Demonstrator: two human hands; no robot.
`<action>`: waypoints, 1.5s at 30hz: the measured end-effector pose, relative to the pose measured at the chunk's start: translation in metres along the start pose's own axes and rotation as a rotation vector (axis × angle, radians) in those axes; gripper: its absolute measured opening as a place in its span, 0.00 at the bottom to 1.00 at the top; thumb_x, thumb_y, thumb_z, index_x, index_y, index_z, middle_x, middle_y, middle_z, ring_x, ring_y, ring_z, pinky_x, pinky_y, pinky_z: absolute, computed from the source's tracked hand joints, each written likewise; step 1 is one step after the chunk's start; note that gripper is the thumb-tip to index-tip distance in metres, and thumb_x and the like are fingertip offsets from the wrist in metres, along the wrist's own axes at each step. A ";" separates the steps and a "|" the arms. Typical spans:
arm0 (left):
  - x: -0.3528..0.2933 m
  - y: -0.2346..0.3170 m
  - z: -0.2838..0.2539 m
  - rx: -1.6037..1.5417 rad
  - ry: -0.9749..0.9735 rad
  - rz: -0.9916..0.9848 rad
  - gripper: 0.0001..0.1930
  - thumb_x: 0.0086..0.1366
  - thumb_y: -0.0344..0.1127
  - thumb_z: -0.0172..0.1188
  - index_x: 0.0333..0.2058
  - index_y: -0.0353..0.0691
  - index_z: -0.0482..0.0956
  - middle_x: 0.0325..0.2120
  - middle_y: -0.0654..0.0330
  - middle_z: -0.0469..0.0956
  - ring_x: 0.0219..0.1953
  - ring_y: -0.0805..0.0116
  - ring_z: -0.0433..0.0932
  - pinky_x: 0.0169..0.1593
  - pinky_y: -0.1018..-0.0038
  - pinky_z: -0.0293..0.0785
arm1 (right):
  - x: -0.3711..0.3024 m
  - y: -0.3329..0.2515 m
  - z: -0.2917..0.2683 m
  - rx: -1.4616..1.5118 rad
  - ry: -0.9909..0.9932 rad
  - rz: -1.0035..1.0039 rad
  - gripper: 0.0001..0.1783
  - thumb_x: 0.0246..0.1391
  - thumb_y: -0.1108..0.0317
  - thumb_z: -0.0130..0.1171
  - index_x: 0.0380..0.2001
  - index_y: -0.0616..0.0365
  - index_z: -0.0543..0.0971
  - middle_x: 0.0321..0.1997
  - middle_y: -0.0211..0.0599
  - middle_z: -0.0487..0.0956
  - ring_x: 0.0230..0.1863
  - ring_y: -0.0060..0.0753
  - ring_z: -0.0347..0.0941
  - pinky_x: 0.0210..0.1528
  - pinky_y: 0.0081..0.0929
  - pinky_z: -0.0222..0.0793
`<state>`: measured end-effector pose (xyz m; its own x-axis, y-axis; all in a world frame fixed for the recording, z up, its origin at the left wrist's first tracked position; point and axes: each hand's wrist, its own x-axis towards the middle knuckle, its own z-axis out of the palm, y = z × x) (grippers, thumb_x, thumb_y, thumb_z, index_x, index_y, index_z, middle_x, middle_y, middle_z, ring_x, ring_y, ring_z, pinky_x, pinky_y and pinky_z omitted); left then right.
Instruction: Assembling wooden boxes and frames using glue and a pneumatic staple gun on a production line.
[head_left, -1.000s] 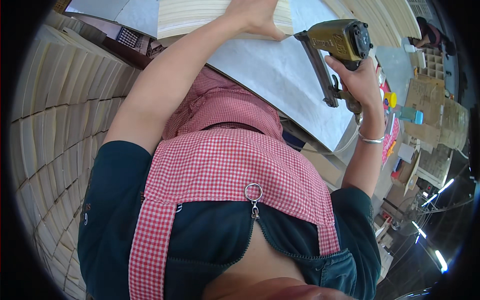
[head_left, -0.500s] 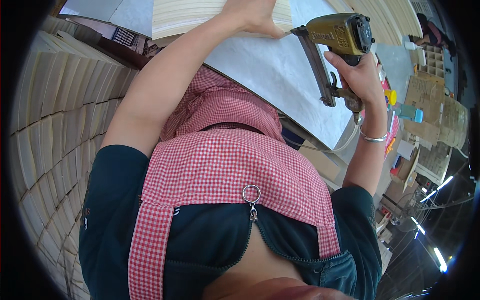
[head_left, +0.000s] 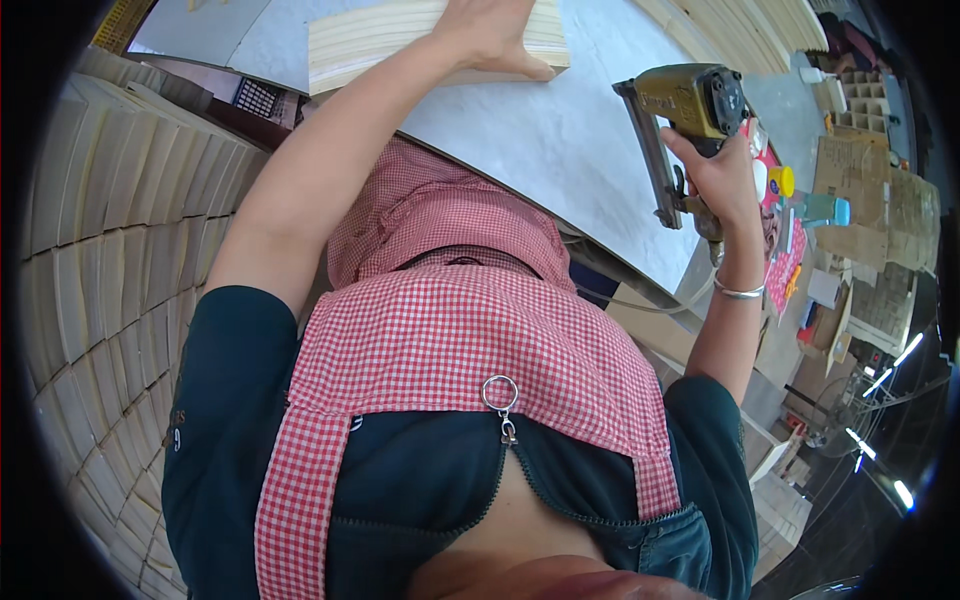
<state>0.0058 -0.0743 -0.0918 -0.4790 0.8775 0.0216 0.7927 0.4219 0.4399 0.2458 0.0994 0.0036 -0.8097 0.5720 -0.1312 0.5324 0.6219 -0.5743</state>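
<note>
My right hand [head_left: 722, 178] is wrapped round the handle of a pneumatic nail gun [head_left: 672, 103] with a gold-brown body and a dark slanted magazine. The gun is held over the right part of the white marbled tabletop [head_left: 500, 130], its nose apart from the wood. At the top of the view my left hand [head_left: 490, 38] grips a block of pale layered wooden strips [head_left: 375, 48] from above. Its thumb lies along the near right part of the block, while the other fingertips are cut off by the upper edge.
Tall stacks of wooden pieces [head_left: 110, 250] rise close on my left. More long strips [head_left: 735, 30] lie at the far right of the table. A yellow-lidded container [head_left: 780, 181], a bluish bottle [head_left: 826, 210] and cardboard boxes [head_left: 850, 185] stand to the right. An air hose [head_left: 650, 304] hangs below the table edge.
The nail gun in my right hand has moved right and slightly down, away from the block's corner. My left hand and the wooden block have shifted a little in view.
</note>
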 end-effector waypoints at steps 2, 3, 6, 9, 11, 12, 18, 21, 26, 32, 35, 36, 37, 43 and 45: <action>0.001 -0.003 0.002 0.034 0.019 0.097 0.48 0.44 0.65 0.70 0.55 0.30 0.75 0.50 0.45 0.76 0.52 0.48 0.74 0.62 0.54 0.62 | -0.004 0.007 -0.005 -0.021 0.022 -0.026 0.21 0.54 0.59 0.72 0.37 0.71 0.83 0.15 0.33 0.74 0.11 0.22 0.64 0.15 0.19 0.60; 0.001 -0.001 0.004 0.035 0.015 0.100 0.48 0.44 0.65 0.70 0.55 0.30 0.75 0.50 0.45 0.76 0.52 0.48 0.74 0.62 0.54 0.62 | -0.007 0.007 -0.005 -0.018 0.023 -0.022 0.21 0.54 0.59 0.72 0.37 0.71 0.83 0.15 0.33 0.74 0.11 0.22 0.64 0.15 0.19 0.60; 0.002 0.001 0.010 0.057 0.038 0.230 0.49 0.44 0.66 0.70 0.55 0.31 0.75 0.51 0.45 0.76 0.53 0.48 0.74 0.63 0.55 0.61 | 0.001 -0.003 -0.008 -0.033 -0.045 -0.032 0.22 0.54 0.59 0.72 0.39 0.71 0.83 0.16 0.34 0.75 0.12 0.22 0.65 0.15 0.20 0.61; 0.004 0.000 0.012 0.055 0.027 0.264 0.49 0.44 0.66 0.70 0.56 0.32 0.74 0.51 0.46 0.76 0.53 0.48 0.74 0.64 0.56 0.61 | 0.009 -0.011 -0.008 -0.040 -0.080 -0.047 0.23 0.54 0.58 0.72 0.40 0.71 0.83 0.17 0.35 0.76 0.12 0.23 0.66 0.15 0.20 0.62; 0.006 -0.001 0.012 0.036 -0.006 0.254 0.49 0.44 0.67 0.70 0.56 0.32 0.74 0.51 0.46 0.76 0.53 0.48 0.74 0.63 0.56 0.61 | 0.014 -0.015 -0.007 -0.045 -0.095 -0.067 0.24 0.54 0.57 0.72 0.41 0.70 0.83 0.18 0.36 0.77 0.13 0.23 0.67 0.15 0.21 0.62; 0.006 -0.002 0.012 0.027 -0.023 0.249 0.50 0.44 0.67 0.70 0.57 0.32 0.74 0.51 0.47 0.76 0.53 0.48 0.74 0.63 0.57 0.61 | 0.016 -0.016 -0.005 -0.048 -0.102 -0.077 0.24 0.54 0.57 0.73 0.42 0.70 0.83 0.18 0.36 0.78 0.13 0.23 0.67 0.15 0.21 0.63; 0.006 -0.004 0.015 0.000 -0.006 0.264 0.50 0.44 0.67 0.70 0.57 0.32 0.73 0.51 0.47 0.76 0.53 0.49 0.74 0.63 0.57 0.61 | 0.025 -0.015 0.003 -0.043 -0.057 -0.205 0.20 0.57 0.54 0.71 0.34 0.63 0.82 0.13 0.29 0.74 0.11 0.19 0.64 0.14 0.17 0.57; 0.007 -0.004 0.014 -0.027 -0.039 0.241 0.50 0.44 0.68 0.70 0.57 0.33 0.73 0.51 0.47 0.76 0.53 0.49 0.74 0.63 0.57 0.61 | 0.029 -0.015 0.002 -0.056 -0.077 -0.198 0.20 0.56 0.53 0.72 0.35 0.63 0.82 0.14 0.29 0.74 0.10 0.19 0.64 0.14 0.17 0.57; 0.007 -0.004 0.014 -0.090 -0.058 0.240 0.50 0.44 0.67 0.70 0.57 0.33 0.73 0.50 0.47 0.76 0.53 0.49 0.74 0.63 0.57 0.61 | 0.036 -0.010 0.003 -0.093 -0.094 -0.213 0.22 0.56 0.53 0.72 0.37 0.63 0.82 0.14 0.29 0.75 0.11 0.20 0.64 0.14 0.17 0.58; 0.003 0.001 0.004 -0.126 -0.140 0.198 0.50 0.44 0.67 0.70 0.57 0.33 0.73 0.50 0.47 0.76 0.53 0.49 0.74 0.63 0.57 0.61 | 0.039 -0.017 0.000 -0.126 -0.117 -0.250 0.24 0.52 0.56 0.75 0.43 0.65 0.84 0.26 0.39 0.83 0.17 0.25 0.72 0.20 0.23 0.68; 0.000 0.002 0.004 -0.133 -0.135 0.205 0.50 0.45 0.67 0.70 0.57 0.33 0.73 0.50 0.47 0.76 0.53 0.49 0.74 0.63 0.57 0.61 | 0.046 -0.017 -0.004 -0.157 -0.150 -0.202 0.23 0.51 0.57 0.75 0.44 0.64 0.84 0.27 0.39 0.83 0.17 0.27 0.73 0.21 0.23 0.69; -0.001 0.002 0.004 -0.136 -0.131 0.206 0.49 0.45 0.67 0.70 0.57 0.33 0.73 0.51 0.47 0.76 0.53 0.49 0.74 0.63 0.57 0.61 | 0.048 -0.016 -0.005 -0.172 -0.168 -0.180 0.23 0.51 0.57 0.75 0.44 0.64 0.85 0.28 0.39 0.84 0.18 0.27 0.73 0.21 0.23 0.70; -0.002 0.003 0.004 -0.139 -0.128 0.209 0.49 0.45 0.67 0.70 0.57 0.33 0.73 0.51 0.47 0.76 0.53 0.48 0.74 0.63 0.57 0.61 | 0.049 -0.015 -0.006 -0.186 -0.184 -0.157 0.23 0.51 0.57 0.75 0.44 0.63 0.85 0.28 0.39 0.84 0.18 0.28 0.74 0.22 0.23 0.70; -0.001 0.003 0.002 -0.030 -0.068 0.281 0.50 0.45 0.66 0.71 0.58 0.31 0.72 0.54 0.45 0.75 0.55 0.46 0.73 0.65 0.54 0.59 | 0.043 -0.006 -0.007 -0.123 -0.139 -0.148 0.24 0.50 0.57 0.75 0.44 0.63 0.85 0.30 0.41 0.85 0.21 0.31 0.76 0.23 0.24 0.72; -0.016 0.009 -0.010 0.163 0.027 0.296 0.48 0.47 0.64 0.71 0.58 0.31 0.72 0.54 0.45 0.75 0.56 0.47 0.73 0.65 0.52 0.60 | 0.030 0.013 -0.006 -0.096 -0.062 -0.163 0.23 0.50 0.58 0.75 0.44 0.63 0.85 0.31 0.42 0.85 0.23 0.33 0.78 0.25 0.25 0.74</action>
<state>0.0174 -0.0871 -0.0794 -0.2272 0.9620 0.1512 0.9476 0.1826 0.2621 0.2300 0.1275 -0.0032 -0.8994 0.4268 -0.0940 0.4113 0.7539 -0.5124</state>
